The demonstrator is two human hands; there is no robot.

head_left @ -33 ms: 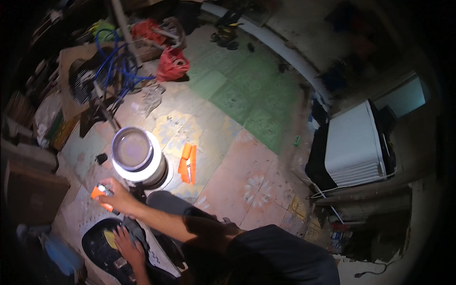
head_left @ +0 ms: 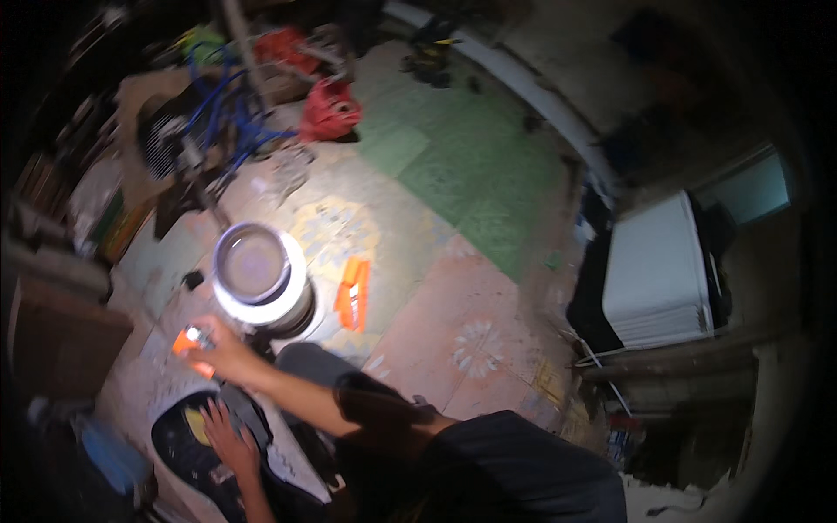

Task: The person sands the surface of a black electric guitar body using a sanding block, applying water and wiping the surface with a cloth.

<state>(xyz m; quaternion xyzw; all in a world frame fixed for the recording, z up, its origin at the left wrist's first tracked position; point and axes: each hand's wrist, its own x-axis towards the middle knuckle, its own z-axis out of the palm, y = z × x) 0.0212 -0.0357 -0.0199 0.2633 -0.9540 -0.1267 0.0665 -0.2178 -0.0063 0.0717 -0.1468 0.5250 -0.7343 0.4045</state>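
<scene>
Head view: this side of the basin, the right hand grips an orange box; the left hand, fingers spread, seemingly steadies a black shell; lifting calls for care.

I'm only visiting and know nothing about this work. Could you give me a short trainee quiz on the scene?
1. Which hand holds the small orange object with a silvery end? A) left B) right C) both
2. True or false: in the picture, the round grey metal pan is left of the bright orange, narrow item on the patterned tile floor.
3. Fill in the colour: next to the left hand, a black object with a rounded end shows a ____ patch.

Key:
1. B, the right hand
2. True
3. Yellow
</scene>
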